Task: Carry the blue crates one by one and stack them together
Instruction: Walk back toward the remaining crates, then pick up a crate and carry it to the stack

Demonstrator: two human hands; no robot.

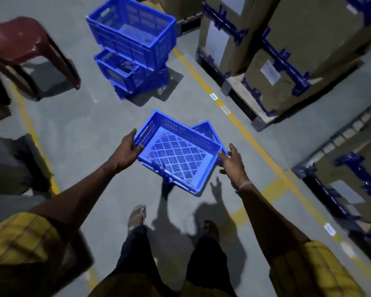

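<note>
You have the shallow blue crate between your two hands, tilted, its slotted floor facing up at you. Your left hand curls over the rim of the short end, thumb on the outside wall and fingers wrapped inside. Your right hand is at the opposite end with the fingers fairly straight against the rim; whether it grips or only steadies the wall is hard to tell. A second blue crate peeks out just beyond your right fingertips, under the far corner of the one you hold.

Expect the crate to be light and rigid: empty moulded plastic with a perforated floor and walls. The smooth rim may slip under a loose grip, so take it by the slotted handles in the two short ends, one per hand, and keep it level.

The stack of blue crates stands well ahead of your left hand, beside a red plastic chair.
</note>
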